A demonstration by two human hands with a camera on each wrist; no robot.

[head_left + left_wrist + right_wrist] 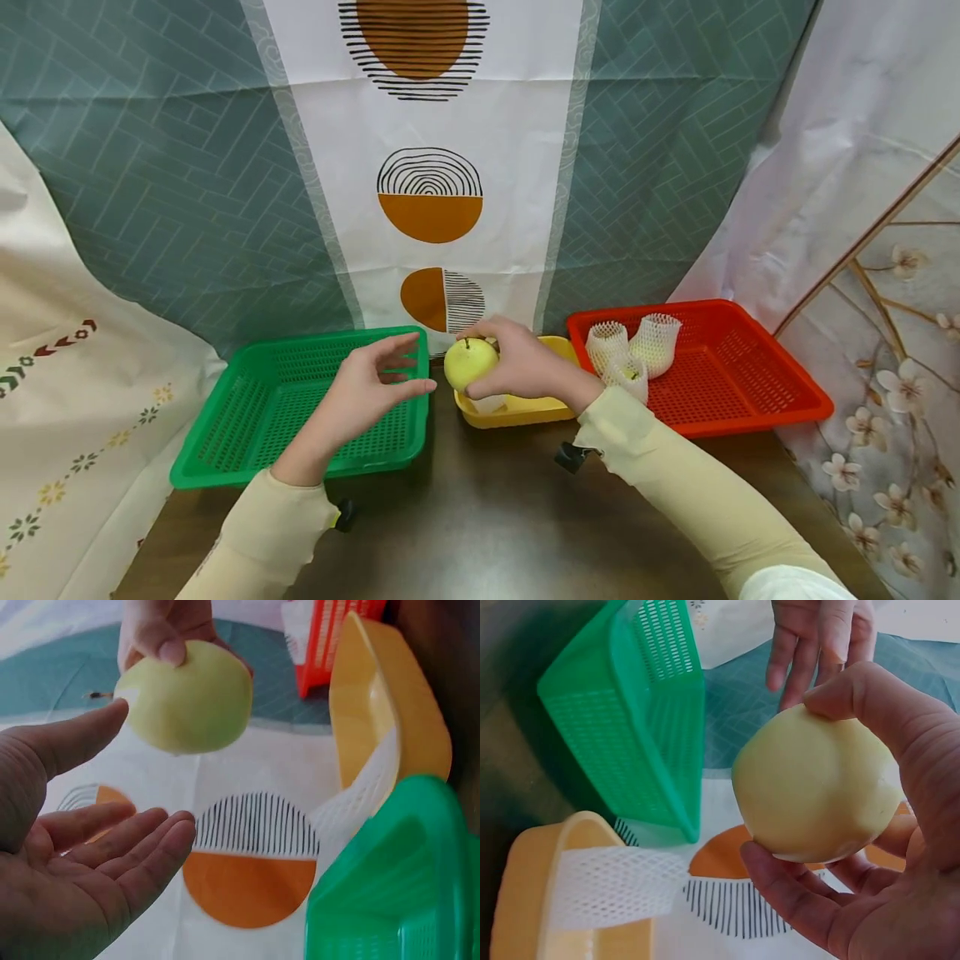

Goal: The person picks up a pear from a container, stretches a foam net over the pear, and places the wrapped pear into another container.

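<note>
My right hand (517, 362) grips a yellow-green pear (470, 365) between thumb and fingers, above the left end of the yellow basket (551, 410). The pear's stem shows on top in the head view. Facing it from the left, my left hand (367, 383) has its fingers spread and holds nothing; it hovers over the right part of the green basket (300, 340). In the left wrist view the left thumb (90, 735) overlaps the pear's stem side. A white foam net sleeve (615, 885) lies in the yellow basket, partly over its rim.
At the right stands a red basket (750, 367) with several foam-netted pears (656, 346) in its left part. The baskets stand in a row on a dark brown table (480, 517). Patterned cloth (187, 192) hangs behind and at both sides.
</note>
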